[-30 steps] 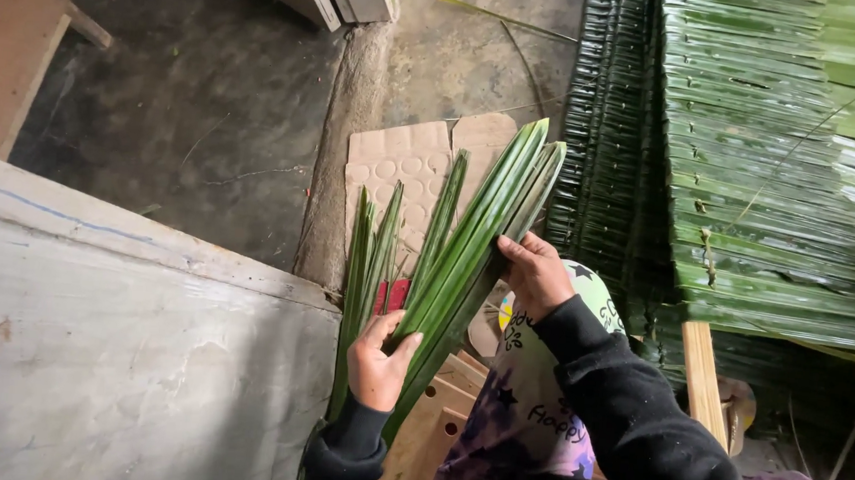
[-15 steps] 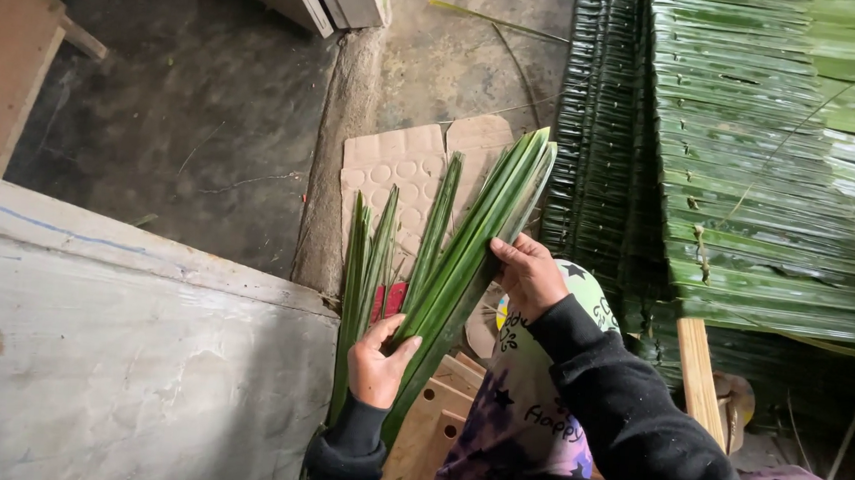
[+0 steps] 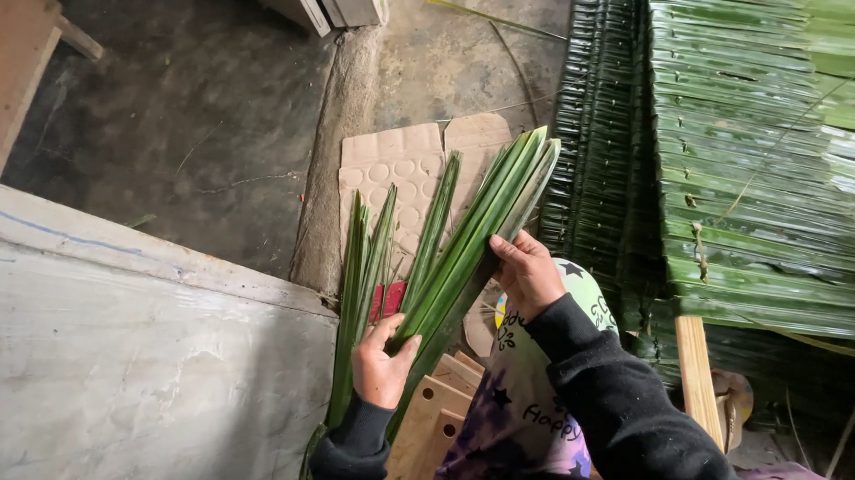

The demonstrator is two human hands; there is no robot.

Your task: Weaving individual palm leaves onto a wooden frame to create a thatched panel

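A bundle of long green leaves (image 3: 467, 243) is held upright over the lap. The left hand (image 3: 381, 367) grips it low, fingers closed round the stems; the right hand (image 3: 525, 275) pinches one blade higher up (seemingly sorting). Separating that blade calls for a firm lower hold.

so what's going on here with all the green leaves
A person in a dark long-sleeved top is handling a bundle of long green leaf strips. The left hand grips the strips low down, while the right hand holds them higher up along the edge, so the bundle fans upward over a piece of cardboard on the concrete floor. To the right lies a large stack of woven green leaf panels. A grey board sits to the left.
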